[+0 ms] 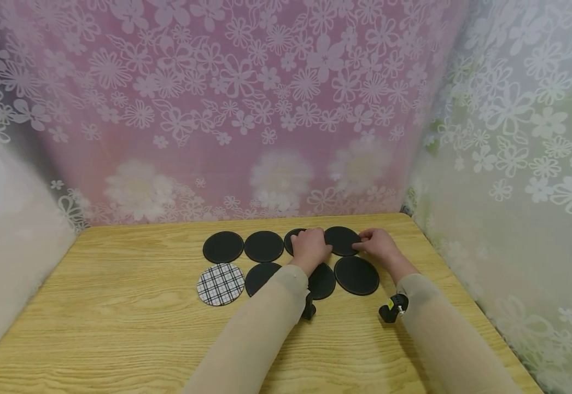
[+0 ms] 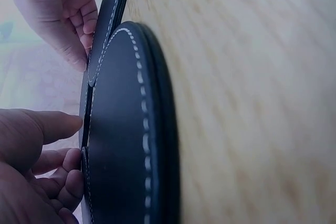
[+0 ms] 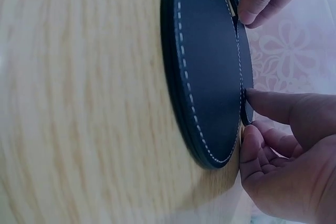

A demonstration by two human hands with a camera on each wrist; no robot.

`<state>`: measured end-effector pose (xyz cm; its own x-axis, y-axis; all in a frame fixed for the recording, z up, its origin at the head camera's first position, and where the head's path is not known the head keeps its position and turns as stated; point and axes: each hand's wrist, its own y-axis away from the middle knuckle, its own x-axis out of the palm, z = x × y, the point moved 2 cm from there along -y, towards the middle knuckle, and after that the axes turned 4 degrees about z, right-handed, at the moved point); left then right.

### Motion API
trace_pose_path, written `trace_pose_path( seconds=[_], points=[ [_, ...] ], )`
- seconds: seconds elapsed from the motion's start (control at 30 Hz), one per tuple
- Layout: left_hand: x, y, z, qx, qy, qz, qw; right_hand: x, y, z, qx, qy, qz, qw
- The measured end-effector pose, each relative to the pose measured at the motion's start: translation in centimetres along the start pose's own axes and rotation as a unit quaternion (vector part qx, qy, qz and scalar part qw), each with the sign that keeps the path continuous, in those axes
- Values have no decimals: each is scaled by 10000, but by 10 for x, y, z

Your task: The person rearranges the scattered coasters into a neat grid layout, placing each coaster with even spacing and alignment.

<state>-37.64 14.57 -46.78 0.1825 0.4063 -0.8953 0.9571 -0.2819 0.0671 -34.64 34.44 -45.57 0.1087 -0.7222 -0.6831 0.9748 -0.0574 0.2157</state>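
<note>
At the right end of the back row lies a round black coaster with my hands on either side. My right hand holds its right edge between thumb and curled fingers; the thumb is on the rim in the right wrist view. On the opposite side, my left hand has its thumb at the left edge, the other fingers curled beside it. That hand partly covers the neighbouring black coaster. A stitched black coaster fills the foreground of the right wrist view.
More black coasters lie flat in two rows, including one in front of the right hand. A plaid black-and-white coaster ends the front row at left. The wooden table meets a flowered curtain behind.
</note>
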Motion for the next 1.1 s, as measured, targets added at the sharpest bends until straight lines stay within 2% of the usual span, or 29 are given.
trace_pose_path(
  seconds=[0.13,0.47,0.77,0.93,1.1],
  points=[
    [-1,0,1,22,49,-16,10000,1,-2,1,-32,43,-11,10000],
    [-10,10,3,135,-45,-213,9997,5,-10,1,-130,88,52,9999],
    [-18,12,6,202,130,-161,9996,6,-21,3,-226,430,-13,9988],
    [-17,16,5,442,370,-89,9983,5,-12,4,-334,799,-192,9961],
    [-24,22,4,620,301,-276,9972,1,-2,10,-658,1277,-552,9881]
  ],
)
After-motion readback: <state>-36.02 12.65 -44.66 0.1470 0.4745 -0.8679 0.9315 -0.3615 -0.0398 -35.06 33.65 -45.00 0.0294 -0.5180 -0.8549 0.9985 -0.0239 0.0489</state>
